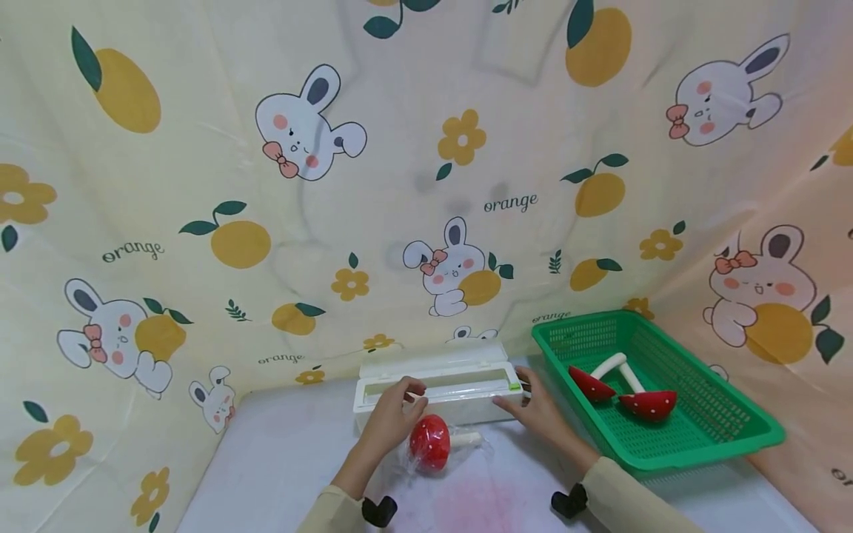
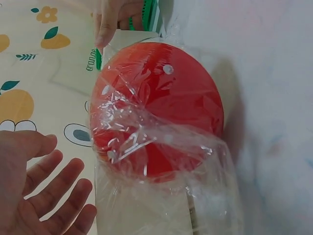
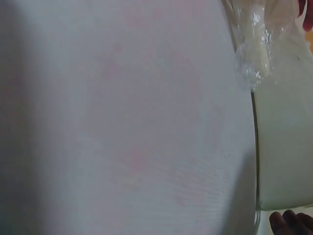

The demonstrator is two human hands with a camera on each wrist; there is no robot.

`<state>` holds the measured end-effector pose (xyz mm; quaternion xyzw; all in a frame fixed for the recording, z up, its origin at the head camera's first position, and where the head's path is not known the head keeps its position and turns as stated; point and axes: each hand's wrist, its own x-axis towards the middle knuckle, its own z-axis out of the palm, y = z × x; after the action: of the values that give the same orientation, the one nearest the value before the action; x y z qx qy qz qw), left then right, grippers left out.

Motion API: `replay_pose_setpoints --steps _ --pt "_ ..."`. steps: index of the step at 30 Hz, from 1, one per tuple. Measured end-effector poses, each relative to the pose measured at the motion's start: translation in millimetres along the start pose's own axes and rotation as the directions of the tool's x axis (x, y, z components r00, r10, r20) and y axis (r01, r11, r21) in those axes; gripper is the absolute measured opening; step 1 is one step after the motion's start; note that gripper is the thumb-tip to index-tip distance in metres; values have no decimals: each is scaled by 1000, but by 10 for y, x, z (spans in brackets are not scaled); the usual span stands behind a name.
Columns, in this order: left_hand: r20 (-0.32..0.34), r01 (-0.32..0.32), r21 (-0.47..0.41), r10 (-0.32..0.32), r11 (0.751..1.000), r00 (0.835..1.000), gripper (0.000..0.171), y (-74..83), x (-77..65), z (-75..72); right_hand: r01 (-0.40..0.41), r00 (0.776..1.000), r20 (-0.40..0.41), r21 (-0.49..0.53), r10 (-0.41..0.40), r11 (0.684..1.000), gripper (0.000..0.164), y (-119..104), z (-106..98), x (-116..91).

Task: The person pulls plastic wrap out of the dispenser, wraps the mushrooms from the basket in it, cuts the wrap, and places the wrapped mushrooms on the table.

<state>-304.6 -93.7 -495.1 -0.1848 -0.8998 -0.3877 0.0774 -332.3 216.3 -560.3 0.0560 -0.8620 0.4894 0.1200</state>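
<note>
A long white cling film box (image 1: 440, 409) stands on the table with its lid raised, a clear roll inside and a green slider (image 1: 514, 386) at its right end. My left hand (image 1: 393, 409) hovers at the box's front with fingers spread, holding nothing in the left wrist view. At the right end is my right hand (image 1: 543, 411), thumb by the front and fingers by the end; whether they grip is unclear. Before the box lies a toy mushroom (image 2: 161, 112) in clear film, its red white-dotted cap to the left and its pale stem (image 1: 466, 440) to the right.
A green slotted basket (image 1: 706, 455) stands to the right, holding two red mushrooms (image 1: 649, 405) with white stems. A patterned cloth (image 1: 400, 185) hangs behind the table. The pale tabletop (image 1: 266, 459) stretches left of the box.
</note>
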Motion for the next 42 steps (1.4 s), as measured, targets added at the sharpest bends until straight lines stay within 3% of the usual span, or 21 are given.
replay_pose_setpoints --steps 7,13,21,30,37,42 --pt "35 23 -32 -22 999 999 25 72 73 18 0 1000 16 37 -1 999 91 82 15 68" --pt "54 29 -38 -27 999 998 26 189 175 51 48 998 43 33 -50 998 90 117 -21 119" --pt "98 -63 -79 70 995 993 26 311 364 225 78 992 89 79 -85 994 84 157 -63 122" --pt "131 -189 -176 213 966 968 26 460 570 532 131 987 80 123 -141 984 80 189 -87 132" --pt "134 -115 -298 161 947 978 25 466 716 772 162 981 76 165 -176 973 77 236 -89 136" --pt "121 -100 -321 146 942 982 23 473 784 870 158 981 80 196 -177 968 75 249 -87 130"
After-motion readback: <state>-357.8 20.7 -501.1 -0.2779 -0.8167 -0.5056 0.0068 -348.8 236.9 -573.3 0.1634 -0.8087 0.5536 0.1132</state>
